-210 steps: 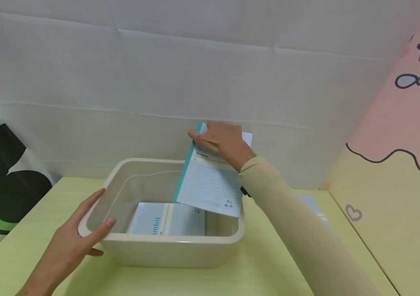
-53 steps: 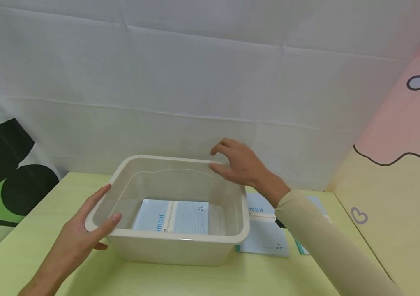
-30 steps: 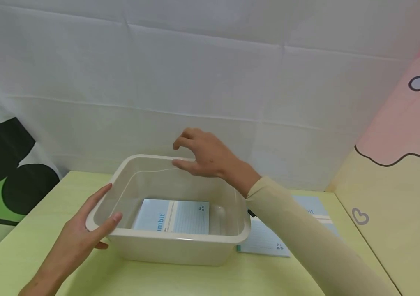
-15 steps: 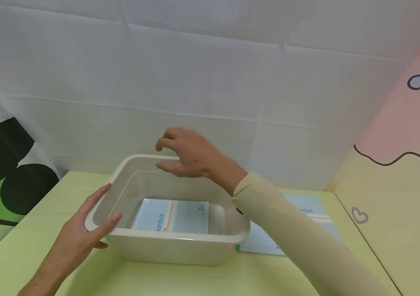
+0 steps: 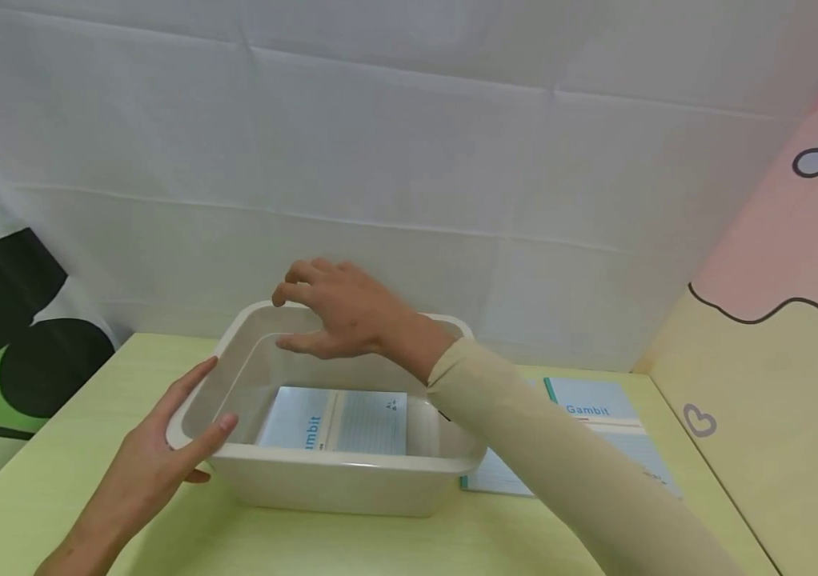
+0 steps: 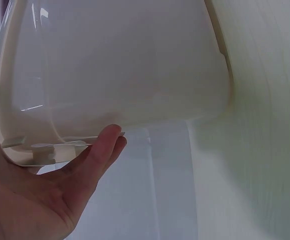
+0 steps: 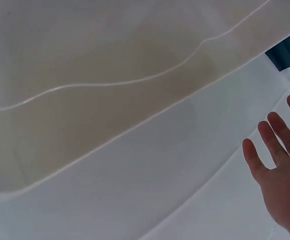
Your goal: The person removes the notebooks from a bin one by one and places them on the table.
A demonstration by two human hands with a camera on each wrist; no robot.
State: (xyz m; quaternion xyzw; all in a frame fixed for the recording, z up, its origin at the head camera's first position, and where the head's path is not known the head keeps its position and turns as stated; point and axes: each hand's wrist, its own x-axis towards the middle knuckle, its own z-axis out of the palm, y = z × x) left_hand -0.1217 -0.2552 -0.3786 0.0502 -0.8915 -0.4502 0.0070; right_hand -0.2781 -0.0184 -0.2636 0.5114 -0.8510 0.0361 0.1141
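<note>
My left hand (image 5: 142, 468) grips the left rim of a cream plastic basin (image 5: 333, 488), thumb over the inside and fingers outside. The left wrist view shows the same hand (image 6: 77, 192) at the rim, with the basin's outer wall (image 6: 135, 60) above it. A pale blue notebook (image 5: 369, 424) with lined cover and "Gambit" lettering partly visible lies flat on the basin floor. My right hand (image 5: 351, 312) hovers over the far rim, fingers apart and holding nothing. In the right wrist view, that hand (image 7: 287, 180) shows spread fingers against white cloth.
Right of the basin, a notebook (image 5: 495, 474) lies on the light yellow-green table (image 5: 351, 548), partly hidden by my sleeve (image 5: 531, 432). Another notebook (image 5: 592, 400) with a teal spine lies farther right. White cloth (image 5: 409, 160) hangs close behind; a printed panel (image 5: 733, 400) stands at right.
Seven seconds ago my right hand held a notebook above the basin; since then a notebook has appeared on the table beside it. The emptied hand has moved left over the basin. Left hand stays.
</note>
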